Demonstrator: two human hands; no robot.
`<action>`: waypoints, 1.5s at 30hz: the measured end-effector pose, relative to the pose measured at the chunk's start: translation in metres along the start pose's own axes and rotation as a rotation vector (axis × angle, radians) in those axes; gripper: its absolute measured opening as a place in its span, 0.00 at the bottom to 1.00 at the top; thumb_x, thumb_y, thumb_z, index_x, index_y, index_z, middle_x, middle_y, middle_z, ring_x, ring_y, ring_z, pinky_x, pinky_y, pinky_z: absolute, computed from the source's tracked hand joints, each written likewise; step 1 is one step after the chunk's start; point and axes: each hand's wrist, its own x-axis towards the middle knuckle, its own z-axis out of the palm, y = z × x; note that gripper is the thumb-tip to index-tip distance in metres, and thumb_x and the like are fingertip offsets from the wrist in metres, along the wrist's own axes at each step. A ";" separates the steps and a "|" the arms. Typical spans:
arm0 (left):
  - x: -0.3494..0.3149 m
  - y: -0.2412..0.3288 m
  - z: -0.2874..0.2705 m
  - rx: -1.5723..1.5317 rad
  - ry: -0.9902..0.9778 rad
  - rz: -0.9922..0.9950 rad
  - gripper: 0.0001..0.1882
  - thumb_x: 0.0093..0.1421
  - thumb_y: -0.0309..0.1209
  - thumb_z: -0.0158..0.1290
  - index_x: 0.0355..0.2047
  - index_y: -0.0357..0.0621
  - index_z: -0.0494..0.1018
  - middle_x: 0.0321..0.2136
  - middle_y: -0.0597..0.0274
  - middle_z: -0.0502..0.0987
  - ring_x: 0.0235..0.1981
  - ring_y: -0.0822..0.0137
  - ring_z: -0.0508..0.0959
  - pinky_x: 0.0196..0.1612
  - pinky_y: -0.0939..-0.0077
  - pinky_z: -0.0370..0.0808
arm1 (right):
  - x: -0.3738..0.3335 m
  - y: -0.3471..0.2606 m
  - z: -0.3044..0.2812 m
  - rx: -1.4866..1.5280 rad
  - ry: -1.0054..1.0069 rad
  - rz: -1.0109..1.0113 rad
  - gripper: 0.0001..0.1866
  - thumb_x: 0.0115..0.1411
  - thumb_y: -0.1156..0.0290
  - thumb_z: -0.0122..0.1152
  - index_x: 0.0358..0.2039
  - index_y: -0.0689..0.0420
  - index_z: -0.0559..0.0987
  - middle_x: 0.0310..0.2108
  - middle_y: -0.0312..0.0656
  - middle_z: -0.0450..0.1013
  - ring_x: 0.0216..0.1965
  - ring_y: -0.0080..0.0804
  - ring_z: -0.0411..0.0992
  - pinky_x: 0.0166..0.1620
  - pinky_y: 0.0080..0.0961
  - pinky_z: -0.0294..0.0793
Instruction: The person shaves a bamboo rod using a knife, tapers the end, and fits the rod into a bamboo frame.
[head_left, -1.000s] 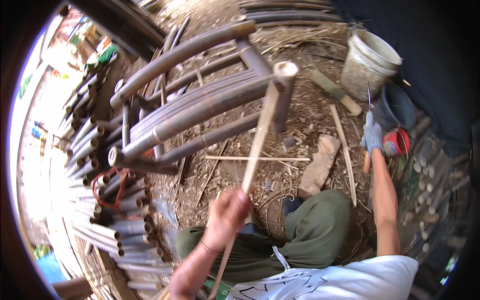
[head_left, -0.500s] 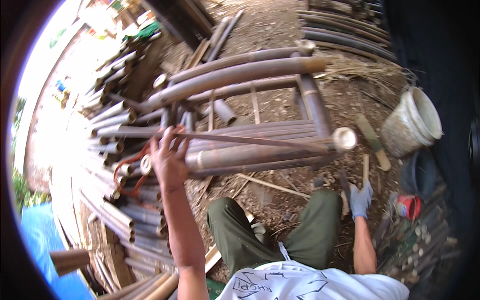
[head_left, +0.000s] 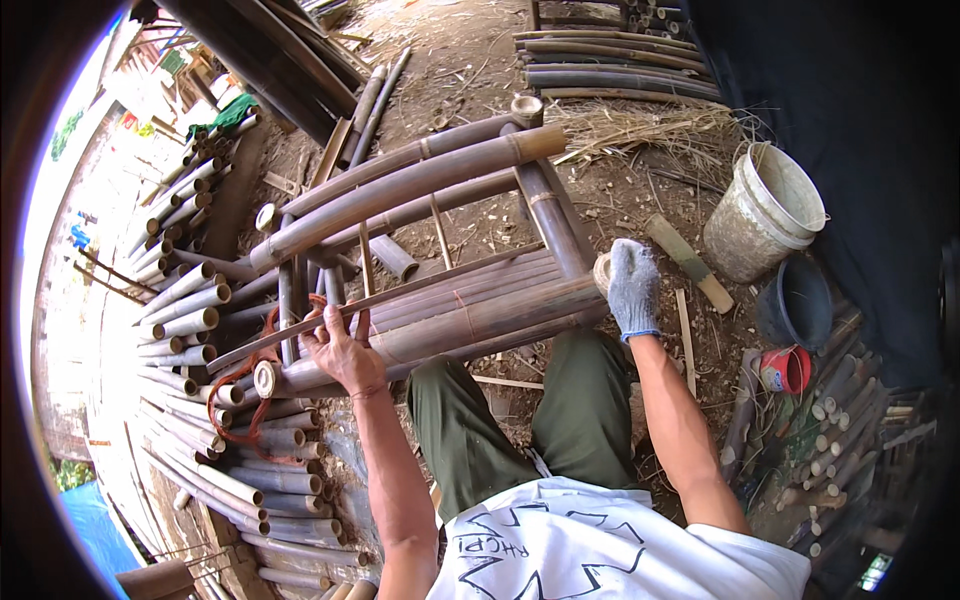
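Observation:
A bamboo bench frame stands in front of my knees, with several slats along its seat and thick poles as its back. My bare left hand is closed around a long thin bamboo slat, which lies slantwise over the seat. Its near-left end sticks out past the frame. In a grey knitted glove, my right hand is at the pale right end of the front pole. Its fingers look curled together; what they hold, if anything, is hidden. Orange strap or cord loops by the frame's left end.
Stacked bamboo poles crowd the left side. To the right stand a dirty white bucket, a dark bucket and a red can. A split bamboo piece lies on the ground, and more poles are at the back.
My right hand has come up from low beside my right knee to the front pole's right end. The slat in my left hand now slants the other way, its left end lower. The view has shifted.

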 end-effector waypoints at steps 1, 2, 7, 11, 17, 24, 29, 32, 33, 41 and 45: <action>-0.002 0.007 0.004 0.013 -0.011 0.016 0.16 0.65 0.27 0.56 0.50 0.47 0.63 0.40 0.60 0.76 0.38 0.68 0.81 0.37 0.65 0.85 | -0.001 -0.001 -0.001 -0.021 -0.001 -0.010 0.18 0.69 0.57 0.51 0.42 0.60 0.79 0.41 0.53 0.78 0.43 0.50 0.77 0.47 0.41 0.74; -0.004 0.012 0.009 0.016 -0.009 0.023 0.15 0.66 0.27 0.55 0.49 0.48 0.64 0.39 0.61 0.77 0.37 0.68 0.81 0.37 0.65 0.85 | 0.000 -0.003 -0.002 -0.040 0.000 -0.010 0.18 0.70 0.57 0.51 0.42 0.60 0.79 0.41 0.53 0.78 0.43 0.50 0.77 0.47 0.41 0.74; -0.007 0.030 0.028 0.034 0.005 0.047 0.14 0.65 0.25 0.55 0.48 0.47 0.65 0.35 0.61 0.77 0.36 0.67 0.81 0.37 0.64 0.86 | -0.001 -0.003 -0.003 -0.028 0.016 -0.018 0.18 0.70 0.57 0.51 0.41 0.60 0.79 0.40 0.52 0.78 0.43 0.50 0.77 0.47 0.41 0.74; -0.001 0.035 0.029 0.002 -0.038 0.045 0.12 0.66 0.26 0.55 0.47 0.46 0.65 0.33 0.60 0.77 0.35 0.62 0.83 0.38 0.62 0.86 | 0.001 0.001 -0.004 -0.012 0.021 -0.040 0.18 0.70 0.57 0.51 0.41 0.60 0.79 0.40 0.52 0.78 0.43 0.49 0.77 0.47 0.40 0.74; 0.035 0.009 0.015 0.036 -0.082 -0.098 0.13 0.66 0.27 0.55 0.49 0.50 0.66 0.37 0.62 0.77 0.39 0.66 0.81 0.41 0.65 0.84 | -0.002 -0.006 -0.003 0.041 0.033 -0.001 0.17 0.69 0.58 0.52 0.41 0.60 0.79 0.40 0.51 0.77 0.43 0.47 0.77 0.47 0.40 0.74; 0.071 -0.059 -0.032 -0.061 -0.117 -0.287 0.11 0.67 0.29 0.54 0.48 0.48 0.67 0.38 0.60 0.77 0.40 0.61 0.82 0.42 0.67 0.85 | -0.008 -0.009 0.003 0.033 0.061 0.034 0.15 0.68 0.58 0.54 0.39 0.58 0.79 0.38 0.48 0.77 0.42 0.45 0.76 0.47 0.38 0.73; 0.088 -0.050 -0.015 -0.012 -0.240 -0.305 0.10 0.67 0.29 0.54 0.44 0.42 0.66 0.36 0.55 0.77 0.40 0.58 0.82 0.45 0.63 0.85 | -0.003 -0.013 -0.002 0.016 0.023 0.015 0.17 0.68 0.56 0.55 0.40 0.59 0.78 0.38 0.48 0.77 0.43 0.45 0.76 0.48 0.38 0.74; 0.086 -0.056 -0.031 0.076 -0.201 -0.532 0.12 0.66 0.31 0.57 0.44 0.40 0.68 0.39 0.52 0.77 0.41 0.55 0.82 0.47 0.63 0.84 | 0.000 0.000 -0.018 -0.020 -0.075 -0.151 0.20 0.67 0.55 0.56 0.45 0.61 0.77 0.42 0.50 0.77 0.45 0.46 0.76 0.51 0.38 0.74; 0.092 -0.049 -0.035 0.047 -0.250 -0.604 0.12 0.66 0.31 0.57 0.44 0.40 0.68 0.40 0.51 0.77 0.41 0.56 0.81 0.47 0.63 0.84 | 0.006 0.003 -0.022 -0.011 -0.166 -0.150 0.21 0.67 0.55 0.56 0.47 0.62 0.77 0.44 0.51 0.76 0.47 0.46 0.75 0.52 0.37 0.74; 0.170 0.005 -0.056 -0.543 0.074 -0.286 0.27 0.72 0.55 0.34 0.30 0.45 0.64 0.21 0.60 0.68 0.21 0.63 0.70 0.31 0.66 0.77 | 0.022 0.050 -0.088 0.166 -0.276 0.088 0.24 0.70 0.58 0.52 0.56 0.65 0.74 0.54 0.51 0.74 0.56 0.40 0.72 0.61 0.32 0.67; 0.194 -0.002 -0.062 -0.584 0.156 -0.194 0.33 0.70 0.61 0.33 0.17 0.51 0.59 0.10 0.72 0.53 0.10 0.74 0.49 0.12 0.79 0.46 | 0.030 -0.003 -0.043 0.629 -0.424 0.230 0.22 0.70 0.56 0.50 0.50 0.63 0.78 0.47 0.46 0.77 0.49 0.33 0.75 0.55 0.29 0.72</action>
